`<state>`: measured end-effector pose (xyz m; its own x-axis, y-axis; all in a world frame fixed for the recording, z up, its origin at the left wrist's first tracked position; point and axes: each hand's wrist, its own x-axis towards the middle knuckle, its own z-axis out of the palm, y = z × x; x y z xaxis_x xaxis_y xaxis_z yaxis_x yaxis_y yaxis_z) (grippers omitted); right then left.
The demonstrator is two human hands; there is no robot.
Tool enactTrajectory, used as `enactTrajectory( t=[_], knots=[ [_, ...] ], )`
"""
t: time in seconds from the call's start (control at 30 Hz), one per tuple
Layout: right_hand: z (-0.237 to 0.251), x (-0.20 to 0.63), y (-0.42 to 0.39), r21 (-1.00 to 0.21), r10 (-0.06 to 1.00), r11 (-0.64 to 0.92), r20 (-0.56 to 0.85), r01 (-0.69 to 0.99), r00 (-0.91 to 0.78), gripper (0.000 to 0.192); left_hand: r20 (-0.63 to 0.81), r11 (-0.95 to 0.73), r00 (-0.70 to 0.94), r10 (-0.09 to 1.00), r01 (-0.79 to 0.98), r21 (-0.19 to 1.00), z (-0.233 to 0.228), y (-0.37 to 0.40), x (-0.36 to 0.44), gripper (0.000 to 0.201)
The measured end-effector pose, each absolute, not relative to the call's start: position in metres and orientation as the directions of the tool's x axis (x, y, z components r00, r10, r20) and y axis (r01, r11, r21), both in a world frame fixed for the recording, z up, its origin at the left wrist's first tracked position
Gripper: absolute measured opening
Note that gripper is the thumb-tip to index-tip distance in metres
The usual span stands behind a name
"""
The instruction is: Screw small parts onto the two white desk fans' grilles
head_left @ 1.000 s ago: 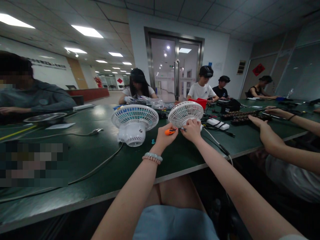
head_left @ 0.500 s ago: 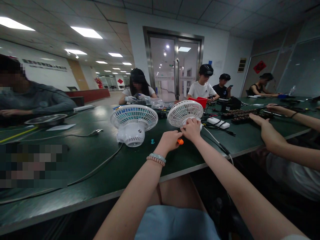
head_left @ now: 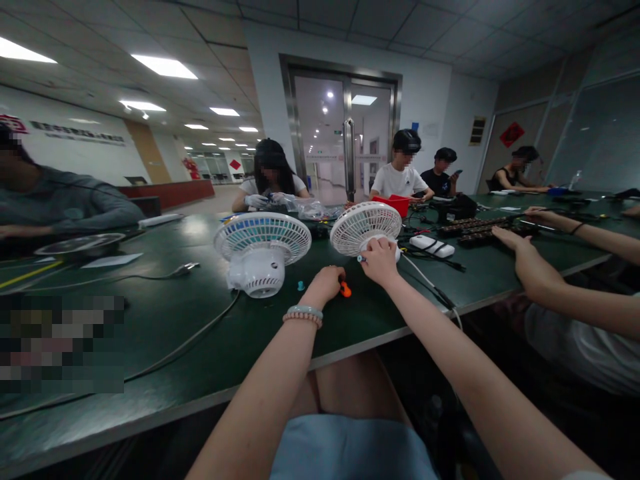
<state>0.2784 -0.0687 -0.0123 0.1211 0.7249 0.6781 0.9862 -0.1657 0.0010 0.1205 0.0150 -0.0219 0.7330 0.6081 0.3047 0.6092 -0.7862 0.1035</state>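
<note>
My left hand [head_left: 327, 283] is closed above the table, with a bright orange, rounded object [head_left: 345, 289] sticking out at the fingers; the rest of it is hidden. My right hand [head_left: 381, 261] is at the back of the right-hand white fan [head_left: 367, 225], pinching a small teal piece [head_left: 361, 259] between thumb and fingers. Its fingertips lie close against the fan's motor housing. A second white fan [head_left: 263, 257] stands on the left, its grille tilted up. Between that fan and my left hand a small teal plug-like piece [head_left: 301, 285] sits on the table.
A white power strip [head_left: 433, 246] with a black cable lies right of the fans. Cords cross the green table [head_left: 190, 333]. Dark strips [head_left: 470, 231] lie near a neighbour's hands on the right. A red bin [head_left: 391, 205] stands behind. Several people sit around.
My left hand has drawn away from the right one, leftward and down, with the orange object. The teal piece in my right fingers now shows. The view has shifted slightly.
</note>
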Motion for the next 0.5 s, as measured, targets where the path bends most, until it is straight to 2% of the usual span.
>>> enactTrajectory(
  t=[0.07,0.13,0.23,0.37,0.43,0.5],
  knots=[
    [-0.012,0.279,-0.068,-0.001,0.722,-0.154,0.682,0.988,0.113,0.020,0.292,-0.743,0.683,0.669,0.630,0.228,-0.022,0.021,0.120,0.031],
    [-0.012,0.279,-0.068,-0.009,0.723,-0.138,0.682,0.990,0.107,0.021,0.270,-0.701,0.647,0.713,0.648,0.297,-0.022,0.025,0.118,0.029],
    [-0.011,0.281,-0.070,-0.030,0.729,-0.093,0.678,0.995,0.089,0.027,0.248,-0.675,0.628,0.738,0.672,0.305,-0.021,0.026,0.117,0.028],
    [-0.011,0.291,-0.075,-0.085,0.705,0.023,0.708,0.996,0.044,0.037,0.290,-0.620,0.550,0.783,0.727,0.295,-0.019,0.021,0.117,0.034],
    [-0.012,0.300,-0.077,-0.158,0.652,0.024,0.751,0.987,0.104,0.034,0.296,-0.581,0.505,0.811,0.756,0.301,-0.017,0.018,0.117,0.034],
    [-0.013,0.310,-0.077,-0.261,0.582,-0.049,0.777,0.964,0.240,0.031,0.280,-0.554,0.483,0.830,0.773,0.308,-0.016,0.017,0.118,0.030]
  ],
)
